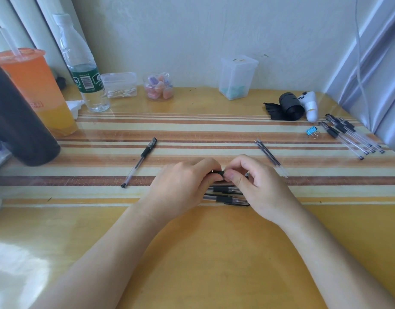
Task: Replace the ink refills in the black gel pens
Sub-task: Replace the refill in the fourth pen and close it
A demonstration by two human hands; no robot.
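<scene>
Wide bare table (214, 253) lay along the near edge, while clutter crowded the far edge and both far corners. Mid-table, the left hand (181, 188) and right hand (259, 188) met, fingers pinched shut on one black pen (219, 173), mostly hidden. More pens (227, 195) lay beneath the hands, two refills (268, 153) just right.

Probably a home desk (192, 253): drinks (36, 85), cotton swabs (120, 93).
</scene>
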